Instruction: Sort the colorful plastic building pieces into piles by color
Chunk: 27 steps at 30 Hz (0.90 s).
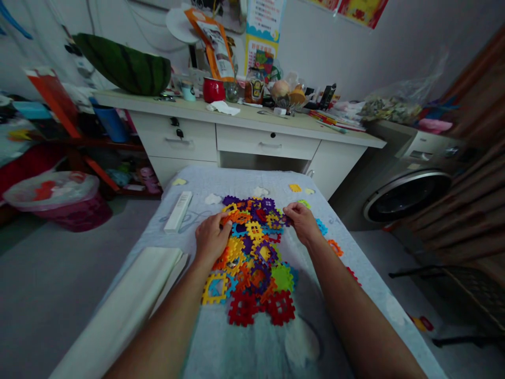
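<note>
Nearest me, a folded white sheet (130, 300) lies on the pale blue cloth-covered table (236, 347). At mid-table sits the heap of colourful toothed plastic tiles (256, 268). My left hand (211, 239) rests palm-down on its orange and yellow pieces, fingers bent; I can't tell whether they grip. My right hand (302, 221) pinches a purple tile (284, 218) at the heap's far right edge. Further off, a slim white box (178, 211) and the wall posters (265, 26) above the white desk (268, 142) carry print too blurred to read.
</note>
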### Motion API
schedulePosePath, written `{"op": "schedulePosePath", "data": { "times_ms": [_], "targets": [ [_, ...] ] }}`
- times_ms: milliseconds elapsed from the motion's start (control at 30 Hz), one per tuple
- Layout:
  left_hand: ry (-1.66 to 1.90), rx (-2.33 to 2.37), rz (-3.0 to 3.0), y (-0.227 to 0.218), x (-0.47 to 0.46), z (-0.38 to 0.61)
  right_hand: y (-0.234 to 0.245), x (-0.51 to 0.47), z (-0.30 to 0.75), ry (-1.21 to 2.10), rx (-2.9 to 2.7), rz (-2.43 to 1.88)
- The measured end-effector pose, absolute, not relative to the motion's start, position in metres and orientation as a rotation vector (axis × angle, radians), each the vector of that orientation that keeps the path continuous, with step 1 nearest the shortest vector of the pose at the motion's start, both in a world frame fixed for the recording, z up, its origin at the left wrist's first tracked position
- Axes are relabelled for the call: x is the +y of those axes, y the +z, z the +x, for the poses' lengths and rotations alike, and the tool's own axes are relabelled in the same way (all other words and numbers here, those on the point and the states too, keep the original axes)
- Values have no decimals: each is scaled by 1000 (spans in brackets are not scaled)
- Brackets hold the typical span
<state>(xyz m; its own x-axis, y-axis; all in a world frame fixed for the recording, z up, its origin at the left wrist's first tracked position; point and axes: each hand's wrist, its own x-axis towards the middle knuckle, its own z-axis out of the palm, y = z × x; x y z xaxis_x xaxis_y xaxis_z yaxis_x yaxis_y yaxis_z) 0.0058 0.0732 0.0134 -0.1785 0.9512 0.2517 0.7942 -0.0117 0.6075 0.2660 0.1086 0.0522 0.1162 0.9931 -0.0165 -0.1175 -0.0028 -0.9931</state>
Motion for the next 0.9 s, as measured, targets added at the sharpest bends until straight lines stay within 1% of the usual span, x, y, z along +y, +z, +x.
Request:
{"op": "schedulePosePath", "data": {
  "times_ms": [167, 367, 500, 600, 733, 900],
  "targets": [
    [973, 2018, 1892, 11, 72, 6, 49, 173, 257, 1016, -889, -1229],
    [1021, 2003, 1892, 9, 72, 6, 36, 222, 246, 1060, -750, -1176],
    [1015, 2014, 1875, 9, 72, 6, 25, 238, 245, 1118, -737, -1177],
    [1015, 2012, 1867, 9, 71, 6, 15, 244, 245, 1097, -764, -1222],
    [1017, 2007, 1867, 8, 71, 6, 5, 251, 251, 901, -946, -1322],
    [1006, 2025, 1852, 7, 71, 6, 2, 254, 257, 446, -1260, -1589]
  ]
}}
